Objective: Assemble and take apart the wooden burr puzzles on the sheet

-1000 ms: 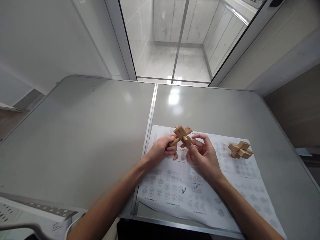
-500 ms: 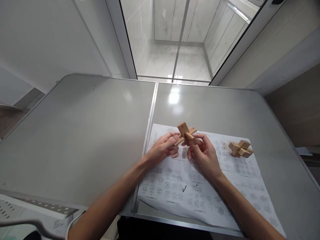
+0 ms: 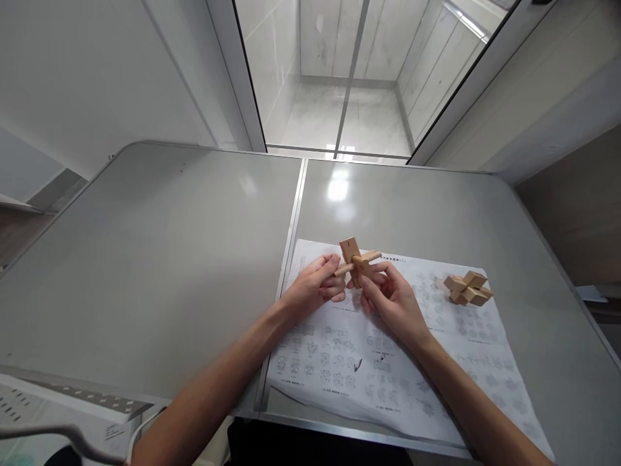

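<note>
Between my hands is a wooden burr puzzle (image 3: 350, 251) made of crossed flat pieces, held just above the paper. My left hand (image 3: 317, 281) pinches the end of the piece that sticks out to the left, thumb on top. My right hand (image 3: 391, 294) grips the puzzle from below and the right, its thumb and fingers around the lower part. The fingertips partly hide the puzzle's underside. Beneath both hands lies a white instruction sheet (image 3: 334, 382) printed with rows of small diagrams.
A second, assembled wooden burr puzzle (image 3: 468, 288) rests on the sheet's right side. The grey folding table (image 3: 194, 246) has a metal seam (image 3: 294, 223) left of the sheet. At the lower left are a white printed item (image 3: 63, 414) and a cable (image 3: 58, 432).
The held puzzle has turned slightly, so its upright piece leans further left and the cross piece lies flatter. My left hand has shifted its pinch on the left end.
</note>
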A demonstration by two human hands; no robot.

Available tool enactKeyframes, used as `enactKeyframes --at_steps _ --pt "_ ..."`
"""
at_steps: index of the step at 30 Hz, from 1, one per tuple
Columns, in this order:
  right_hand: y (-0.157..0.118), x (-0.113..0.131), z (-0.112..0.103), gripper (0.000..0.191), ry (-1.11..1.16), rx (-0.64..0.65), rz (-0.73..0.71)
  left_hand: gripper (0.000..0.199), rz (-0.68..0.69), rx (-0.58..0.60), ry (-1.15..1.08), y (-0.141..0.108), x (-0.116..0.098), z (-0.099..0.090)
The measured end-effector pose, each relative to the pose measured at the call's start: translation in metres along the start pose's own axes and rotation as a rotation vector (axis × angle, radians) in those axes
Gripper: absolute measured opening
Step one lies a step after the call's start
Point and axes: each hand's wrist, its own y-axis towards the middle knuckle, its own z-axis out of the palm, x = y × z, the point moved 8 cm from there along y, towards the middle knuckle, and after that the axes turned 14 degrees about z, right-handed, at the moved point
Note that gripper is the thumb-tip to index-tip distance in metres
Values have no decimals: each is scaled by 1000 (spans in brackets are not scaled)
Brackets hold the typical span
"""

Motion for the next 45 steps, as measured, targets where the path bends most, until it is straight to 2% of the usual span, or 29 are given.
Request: enactKeyframes --at_steps 6,12,14,18,21,29,36,45 --pt "2 -4 -7 36 87 34 113 50 36 -87 -21 4 0 -8" --pt "11 -9 -42 31 409 -76 136 37 28 -70 -18 2 0 -9" --pt "13 -11 -50 28 541 -75 141 35 32 -66 7 1 0 -10" --pt "16 -5 -61 20 729 -33 86 32 28 -53 12 1 0 -9" --pt "16 1 -71 16 776 -29 9 32 22 -48 18 1 -1 -7" --pt "16 5 -87 27 904 -23 -28 34 12 -51 25 0 -3 -5" --pt "12 10 -75 23 797 -22 -35 32 19 -49 11 1 -3 -7" --pt "12 -7 -24 18 699 141 151 36 21 -52 18 1 -2 -5"
